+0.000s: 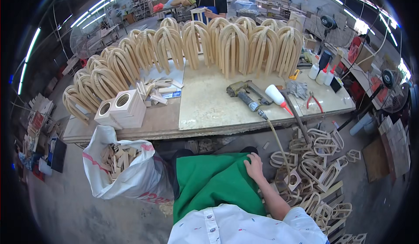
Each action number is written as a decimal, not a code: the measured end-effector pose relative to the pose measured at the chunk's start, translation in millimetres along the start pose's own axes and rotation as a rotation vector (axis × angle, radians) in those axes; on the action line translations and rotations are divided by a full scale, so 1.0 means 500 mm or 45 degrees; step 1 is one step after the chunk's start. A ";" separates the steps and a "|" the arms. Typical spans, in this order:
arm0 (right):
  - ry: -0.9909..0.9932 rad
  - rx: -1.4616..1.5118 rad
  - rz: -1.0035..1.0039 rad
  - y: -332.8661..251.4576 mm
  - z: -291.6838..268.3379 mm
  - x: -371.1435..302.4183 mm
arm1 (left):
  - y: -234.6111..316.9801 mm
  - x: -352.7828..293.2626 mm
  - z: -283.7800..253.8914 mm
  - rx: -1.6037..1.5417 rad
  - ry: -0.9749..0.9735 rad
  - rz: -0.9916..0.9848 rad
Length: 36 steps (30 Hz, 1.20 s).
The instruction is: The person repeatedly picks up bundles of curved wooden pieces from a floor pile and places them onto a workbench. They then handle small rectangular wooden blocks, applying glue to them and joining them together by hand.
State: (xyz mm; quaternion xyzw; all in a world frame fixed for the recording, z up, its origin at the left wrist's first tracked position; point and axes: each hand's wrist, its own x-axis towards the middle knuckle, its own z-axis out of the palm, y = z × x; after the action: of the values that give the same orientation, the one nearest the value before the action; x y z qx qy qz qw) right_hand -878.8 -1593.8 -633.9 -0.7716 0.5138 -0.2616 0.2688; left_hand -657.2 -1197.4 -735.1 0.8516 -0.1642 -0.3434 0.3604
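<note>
My right hand (254, 166) rests on the green apron (214, 178) over my right knee, its fingers lying loosely apart with nothing in them. My left hand does not show. On the workbench (205, 113) in front of me, a nail gun (247, 96) with an air hose lies on its side. Beside it are a white glue bottle (275, 94) with a red tip, a grey glove (297, 89) and red-handled pliers (315, 103). Rows of bent-wood arch frames (234, 49) stand along the bench's far side. Square wooden blocks with round holes (127, 108) sit at the left, near small wood strips (157, 90).
A white woven sack (131, 170) of wood offcuts stands at my left. Several loose wooden loop frames (325, 170) are piled on the floor at my right. More glue bottles (321, 76) stand at the bench's right end. Across the bench, a person (211, 1) handles a wooden frame.
</note>
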 end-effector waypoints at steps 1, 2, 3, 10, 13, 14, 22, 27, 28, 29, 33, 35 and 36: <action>0.067 0.052 -0.009 0.008 0.009 -0.001 | 0.028 -0.011 -0.002 -0.008 -0.033 0.013; 0.102 0.168 0.046 0.022 0.015 -0.009 | 0.046 -0.022 -0.001 -0.014 -0.054 0.016; 0.142 0.283 0.105 0.038 0.015 -0.020 | 0.070 -0.023 -0.005 -0.014 -0.072 0.028; -0.266 0.141 0.700 0.369 0.137 -0.229 | 0.171 -0.010 -0.019 0.023 -0.217 0.091; -0.405 0.319 0.721 0.263 0.112 -0.284 | 0.167 -0.033 -0.081 0.040 -0.162 0.017; -0.403 0.322 0.758 0.270 0.104 -0.305 | 0.182 -0.027 -0.081 0.047 -0.173 0.026; -0.456 0.229 0.910 0.267 0.100 -0.428 | 0.213 0.003 -0.096 0.058 -0.214 0.069; -0.467 0.173 0.929 0.272 0.104 -0.426 | 0.192 0.042 -0.080 0.023 -0.220 0.063; -0.448 0.160 0.936 0.276 0.096 -0.416 | 0.189 0.054 -0.066 0.004 -0.229 0.068; -0.430 0.155 0.941 0.278 0.088 -0.399 | 0.185 0.066 -0.052 -0.013 -0.235 0.068; -0.432 0.149 0.953 0.256 0.083 -0.341 | 0.178 0.087 -0.052 -0.067 -0.201 0.010; -0.400 0.134 0.962 0.263 0.079 -0.302 | 0.191 0.117 -0.040 -0.083 -0.210 0.004; -0.406 0.142 0.967 0.256 0.089 -0.287 | 0.194 0.124 -0.045 -0.085 -0.198 -0.012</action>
State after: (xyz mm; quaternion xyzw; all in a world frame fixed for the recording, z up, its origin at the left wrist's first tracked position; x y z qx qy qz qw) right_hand -980.0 -1495.4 -771.9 -0.5424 0.6988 -0.0485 0.4638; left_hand -600.7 -1285.4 -682.0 0.8106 -0.1761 -0.4156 0.3731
